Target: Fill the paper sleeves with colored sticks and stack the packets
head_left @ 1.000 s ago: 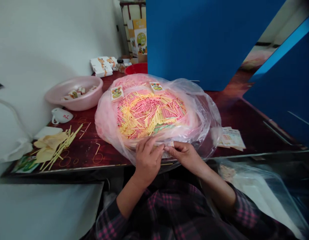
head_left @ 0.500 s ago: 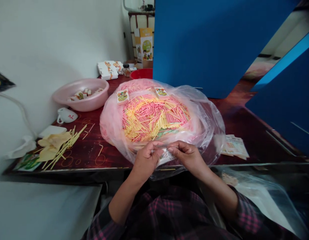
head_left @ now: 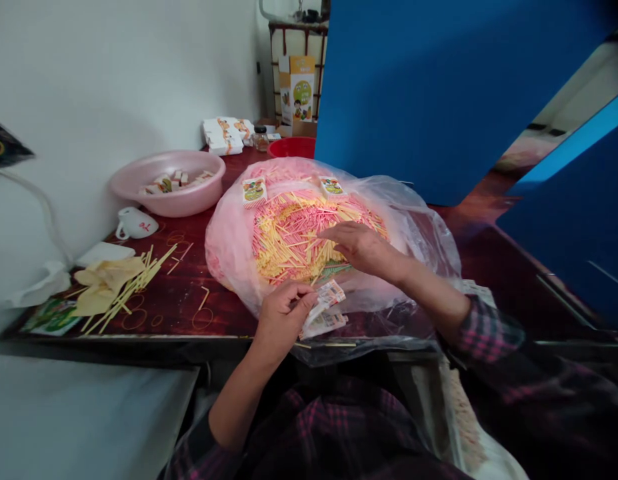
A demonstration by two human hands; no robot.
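Filling the upper right of the frame, two blue panels (head_left: 439, 87) stand behind a dark red tabletop (head_left: 161, 283) that runs across the middle. On it, at center, lies one large clear plastic bag (head_left: 229, 250), its mouth apparently folded outward so that the heap of pink, yellow and a few green sticks (head_left: 293, 247) inside lies open to reach. The sticks are too many to count and lie crisscrossed in a wide, shallow layer.

At upper left, one pink plastic basin (head_left: 209, 190) gathers small wrapped packets (head_left: 171, 180), about six of them showing, and keeps them together. Behind the bag sits one red bowl (head_left: 291, 147), with one upright printed carton (head_left: 299, 90) beyond it. A stack of printed boxes (head_left: 223, 136) and one glass jar (head_left: 261, 139) stand near the wall.

At lower center, the left hand (head_left: 281, 319) holds two printed paper slips (head_left: 325, 309) out over the bag, its fingers (head_left: 301, 297) pinching their edges against the thumb. The right hand (head_left: 361, 248) reaches over the heap, its fingers (head_left: 333, 233) close together and slightly curved. Whether they hold a stick I cannot tell. Two matching labels (head_left: 254, 193) rest on the bag's far side, and one white mug (head_left: 133, 223) sits at left.
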